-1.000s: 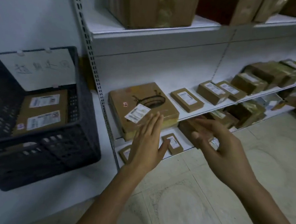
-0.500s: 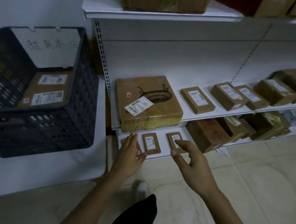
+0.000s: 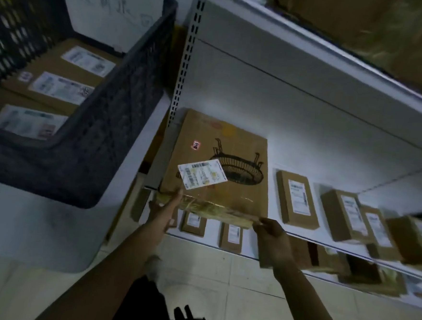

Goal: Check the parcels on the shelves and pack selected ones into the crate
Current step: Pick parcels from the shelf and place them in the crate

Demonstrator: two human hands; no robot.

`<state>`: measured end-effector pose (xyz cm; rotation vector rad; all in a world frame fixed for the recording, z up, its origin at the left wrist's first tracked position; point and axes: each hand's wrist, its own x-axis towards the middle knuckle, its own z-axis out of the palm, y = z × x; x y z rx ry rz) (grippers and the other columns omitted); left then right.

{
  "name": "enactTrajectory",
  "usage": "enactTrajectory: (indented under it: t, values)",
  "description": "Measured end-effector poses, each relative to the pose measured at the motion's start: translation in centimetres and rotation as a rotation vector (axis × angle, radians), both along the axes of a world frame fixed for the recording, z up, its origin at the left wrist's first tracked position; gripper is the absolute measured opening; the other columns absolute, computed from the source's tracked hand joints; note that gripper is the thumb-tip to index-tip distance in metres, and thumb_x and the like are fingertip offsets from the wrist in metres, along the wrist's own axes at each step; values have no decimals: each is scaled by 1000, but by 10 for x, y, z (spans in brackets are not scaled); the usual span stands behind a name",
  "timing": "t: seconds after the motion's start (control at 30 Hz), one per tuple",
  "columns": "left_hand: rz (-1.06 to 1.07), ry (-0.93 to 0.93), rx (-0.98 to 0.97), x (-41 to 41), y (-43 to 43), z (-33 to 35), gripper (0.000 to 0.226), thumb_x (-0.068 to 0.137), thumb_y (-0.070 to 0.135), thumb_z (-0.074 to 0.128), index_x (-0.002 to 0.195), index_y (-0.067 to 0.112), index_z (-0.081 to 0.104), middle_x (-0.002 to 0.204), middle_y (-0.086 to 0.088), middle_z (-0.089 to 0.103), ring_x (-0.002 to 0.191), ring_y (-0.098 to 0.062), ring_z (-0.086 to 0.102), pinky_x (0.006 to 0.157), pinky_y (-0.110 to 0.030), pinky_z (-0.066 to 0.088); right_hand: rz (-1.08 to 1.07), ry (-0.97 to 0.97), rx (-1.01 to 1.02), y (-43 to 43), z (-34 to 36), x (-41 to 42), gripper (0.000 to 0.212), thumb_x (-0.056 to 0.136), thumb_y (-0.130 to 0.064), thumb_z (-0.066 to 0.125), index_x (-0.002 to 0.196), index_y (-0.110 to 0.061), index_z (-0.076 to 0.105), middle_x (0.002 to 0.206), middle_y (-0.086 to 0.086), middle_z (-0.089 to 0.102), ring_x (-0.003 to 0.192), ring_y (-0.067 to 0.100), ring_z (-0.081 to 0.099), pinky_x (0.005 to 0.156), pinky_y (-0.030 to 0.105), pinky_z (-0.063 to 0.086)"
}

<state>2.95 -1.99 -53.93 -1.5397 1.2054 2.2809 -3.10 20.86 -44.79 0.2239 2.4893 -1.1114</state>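
Presumably to slide it out, the right hand (image 3: 272,230) pinches the large cardboard box (image 3: 221,145) at its front corner; the left hand (image 3: 163,207) touches the other corner, and I cannot tell whether its fingers grip.

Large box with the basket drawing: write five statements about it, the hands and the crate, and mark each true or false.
1. The left hand and right hand grip the front corners of the large box. True.
2. The crate is empty. False: labelled parcels lie in it.
3. A white shipping label is stuck on top of the large box. True.
4. The large box sits on the floor. False: it rests on a shelf, above the small parcels on the lower one.
5. The crate stands to the right of the large box. False: it is to the left.
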Motion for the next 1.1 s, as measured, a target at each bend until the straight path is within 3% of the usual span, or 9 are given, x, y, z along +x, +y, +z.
enactTrajectory:
  t: [0.13,0.23,0.4,0.5,0.57,0.7,0.83,0.97,1.1]
  values:
    - [111,54,177,-10,21,-8,116,52,72,74,144,12,35,131,-12,55,106,-24,59,68,-33,48,32,-74,-11,-11,-10,-26,27,95,-19,56,120,-7,58,111,5,61,102,23,57,85,31,43]
    - [171,106,210,-20,46,-21,155,20,79,78,151,21,19,151,-14,35,133,-37,40,93,-46,45,73,-103,52,-16,-15,-36,22,97,-19,53,118,-12,55,111,3,59,103,26,57,95,39,46]
    - [9,281,26,-33,82,13,148,4,96,52,128,15,42,126,14,50,114,-4,46,82,-3,40,296,-46,183,-4,-17,-51,24,98,-19,51,121,-15,55,106,-2,58,103,21,57,97,34,44]
    - [236,260,82,-53,94,9,128,27,85,71,138,31,36,138,7,47,124,-16,45,109,-37,39,473,-43,166,11,-17,-55,25,97,-24,53,121,-19,58,105,-7,61,98,14,59,85,20,44]
    - [385,287,100,-60,100,4,109,46,64,78,140,35,32,138,3,46,120,-22,49,103,-49,43,559,-28,137,22,-17,-60,24,96,-25,55,120,-22,59,105,-10,63,94,8,59,77,10,42]
    - [521,256,8,-54,110,12,116,55,47,85,146,29,16,138,-1,43,117,-27,52,88,-46,54,686,97,91,46,-13,-70,13,94,-21,58,104,-29,61,101,-10,66,93,9,61,84,15,45]
    - [539,246,-86,-26,136,12,96,81,31,72,148,30,4,131,-1,47,106,-27,57,79,-46,57,738,221,16,61,-7,-76,16,96,-15,54,96,-31,57,94,-18,60,85,-2,56,72,-3,36]
    - [616,265,-212,26,163,16,89,80,19,71,147,38,14,128,5,49,105,-18,55,80,-43,52,688,251,-96,70,-12,-77,17,96,-16,54,111,-19,60,115,-4,62,107,14,57,90,24,43]
    - [658,298,-319,88,185,31,83,79,14,73,142,42,26,115,13,57,101,-9,60,68,-30,57,340,57,-201,69,-20,-75,48,92,-32,60,133,-12,47,132,10,50,123,28,48,93,32,39]
